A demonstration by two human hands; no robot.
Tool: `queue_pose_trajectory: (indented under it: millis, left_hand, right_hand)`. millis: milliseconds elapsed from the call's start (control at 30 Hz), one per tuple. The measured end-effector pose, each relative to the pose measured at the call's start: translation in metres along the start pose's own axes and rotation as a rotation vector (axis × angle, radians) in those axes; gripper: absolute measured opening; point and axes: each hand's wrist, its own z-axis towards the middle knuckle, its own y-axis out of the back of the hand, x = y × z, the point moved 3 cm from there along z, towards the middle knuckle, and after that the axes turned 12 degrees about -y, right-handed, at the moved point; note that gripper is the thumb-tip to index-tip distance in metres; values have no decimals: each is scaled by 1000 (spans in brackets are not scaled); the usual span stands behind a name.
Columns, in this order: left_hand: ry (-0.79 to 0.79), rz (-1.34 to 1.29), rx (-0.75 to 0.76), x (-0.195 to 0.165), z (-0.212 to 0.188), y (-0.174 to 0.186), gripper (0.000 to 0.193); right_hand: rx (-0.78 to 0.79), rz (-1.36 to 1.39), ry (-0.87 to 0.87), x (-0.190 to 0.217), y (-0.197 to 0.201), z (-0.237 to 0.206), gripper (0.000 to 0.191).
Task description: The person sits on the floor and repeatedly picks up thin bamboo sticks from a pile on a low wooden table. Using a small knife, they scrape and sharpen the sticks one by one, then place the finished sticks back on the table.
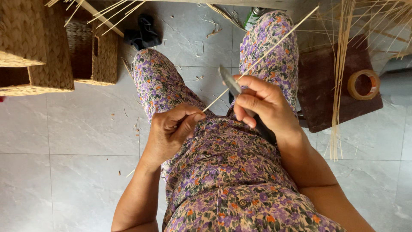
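**Knife on a thin cane strip, baskets off to the side**

Biggest thing in the shot is the grey tiled floor (pixel 77 129), with bits of straw scattered over it. Next up is the person's floral dress (pixel 223 172), purple and orange flowers, covering both knees and filling the middle of the view.

Top left there's a stack of woven baskets (pixel 38 47). The front ones are boxy and lie tipped, and from here I can't tell what's in them, the openings just look dark. Behind them sits a smaller square woven basket (pixel 92 51) with a handle slot in its wall, and it looks hollow as far as I can see inside.

On the right is a dark brown stool (pixel 326 94). A bundle of pale reeds (pixel 341 64) hangs across it and down past its front edge, and a roll of tape (pixel 363 84) lies flat on its top, just beside the reeds. A black cloth lump (pixel 143 32) sits on the floor beyond the knees, and a green can (pixel 253 16) peeks out behind the right knee.

Now the hands. The left hand (pixel 171 131) is pinched tight on the near end of a thin cane strip (pixel 266 53), thumb pressed against the fingers. The strip runs up and right, over the right knee, toward the top edge. The right hand (pixel 266 105) is wrapped around the black handle of a knife (pixel 230 81), and the grey blade rests against the strip just above the left hand.
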Motion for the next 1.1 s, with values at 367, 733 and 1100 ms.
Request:
queue_pose_trajectory:
  millis: [367,733,1100]
  left_hand:
    - [41,88,-22,-2,-14,12,8]
    - [28,174,-30,-7,-23,18,8]
    - [59,185,-28,-5,-38,30,8]
  right_hand:
    - [-66,80,36,8,12,-1,36]
    - [-81,56,68,6,19,2,41]
    - [-148,60,146,12,41,0,34]
